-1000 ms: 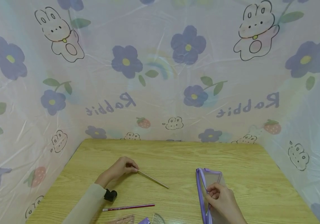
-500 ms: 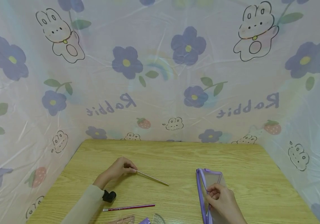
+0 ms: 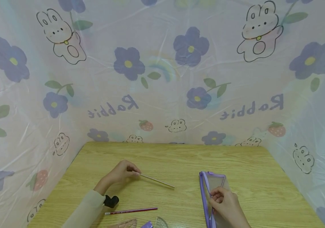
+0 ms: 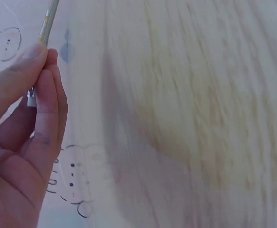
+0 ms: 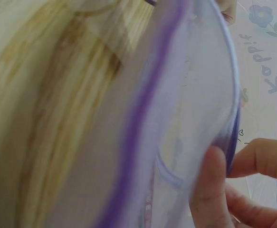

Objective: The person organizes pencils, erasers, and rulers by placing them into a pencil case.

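My left hand [image 3: 122,172] grips a slim silvery-gold pencil [image 3: 158,181] near one end, over the left-middle of the table. In the left wrist view, thumb and fingers pinch that pencil [image 4: 47,28] just above its white eraser [image 4: 31,101]. On the right, my right hand [image 3: 225,202] pinches the edge of a see-through pencil case [image 3: 203,193] with purple trim. From the right wrist, the case's mouth stands parted, and thumb and forefinger hold one purple-trimmed edge [image 5: 234,90]. A narrow marked strip [image 5: 148,204] shows through the case.
A dark red pencil [image 3: 131,211] lies across the wooden table [image 3: 179,158] before the left hand. Nearer the front are a clear set square [image 3: 128,224], a purple item [image 3: 147,225] cut off by the frame, and a clear protractor [image 3: 160,223]. A rabbit-print cloth [image 3: 162,88] hangs behind.
The far end of the silvery-gold pencil has swung slightly up and to the right, while my left hand barely shifts. My right hand keeps its hold on the pencil case.
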A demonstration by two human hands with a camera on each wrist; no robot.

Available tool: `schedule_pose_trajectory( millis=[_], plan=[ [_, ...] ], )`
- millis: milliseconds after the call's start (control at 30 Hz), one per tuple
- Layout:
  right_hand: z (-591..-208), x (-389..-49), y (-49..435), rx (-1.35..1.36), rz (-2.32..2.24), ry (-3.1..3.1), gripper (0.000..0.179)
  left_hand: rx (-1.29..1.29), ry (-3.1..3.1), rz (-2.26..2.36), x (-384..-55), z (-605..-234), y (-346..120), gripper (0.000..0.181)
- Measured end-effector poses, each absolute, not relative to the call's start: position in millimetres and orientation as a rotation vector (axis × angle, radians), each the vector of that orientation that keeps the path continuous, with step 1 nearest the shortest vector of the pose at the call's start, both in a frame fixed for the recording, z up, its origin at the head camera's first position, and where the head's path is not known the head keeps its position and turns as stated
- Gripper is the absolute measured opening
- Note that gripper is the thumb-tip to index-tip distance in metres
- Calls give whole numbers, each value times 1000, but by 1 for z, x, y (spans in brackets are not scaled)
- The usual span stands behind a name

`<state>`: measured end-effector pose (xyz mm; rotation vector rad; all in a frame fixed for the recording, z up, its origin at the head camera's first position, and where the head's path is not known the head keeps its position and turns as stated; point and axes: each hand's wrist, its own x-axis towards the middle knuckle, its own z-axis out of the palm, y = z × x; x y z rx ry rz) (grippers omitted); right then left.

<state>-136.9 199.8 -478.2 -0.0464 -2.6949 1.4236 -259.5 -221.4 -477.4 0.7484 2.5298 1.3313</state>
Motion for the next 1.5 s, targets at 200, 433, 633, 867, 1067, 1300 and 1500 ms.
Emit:
schedule_pose_trajectory(
  millis=[200, 433, 633, 867, 1067, 1300, 1500],
  plan=[
    [-478, -136, 199, -39, 1412, -2694, 16, 750, 2522, 1359, -251, -470, -214, 9],
    [-479, -136, 199, -42, 1426, -2685, 16, 780, 2528, 1361, -246, -467, -208, 9],
    [-480, -136, 199, -46, 1404, -2696, 16, 793, 2567, 1326, -243, -465, -203, 9],
    [-478, -135, 198, -51, 1392, -2698, 16, 813, 2605, 1299, -240, -464, -197, 10],
    [-477, -133, 197, -55, 1389, -2703, 16, 831, 2602, 1312, -236, -461, -191, 10],
    [-478, -132, 195, -69, 1407, -2698, 15, 864, 2608, 1322, -229, -456, -182, 9],
    [-480, -132, 195, -68, 1389, -2697, 16, 843, 2609, 1343, -223, -455, -177, 9]
  ],
)
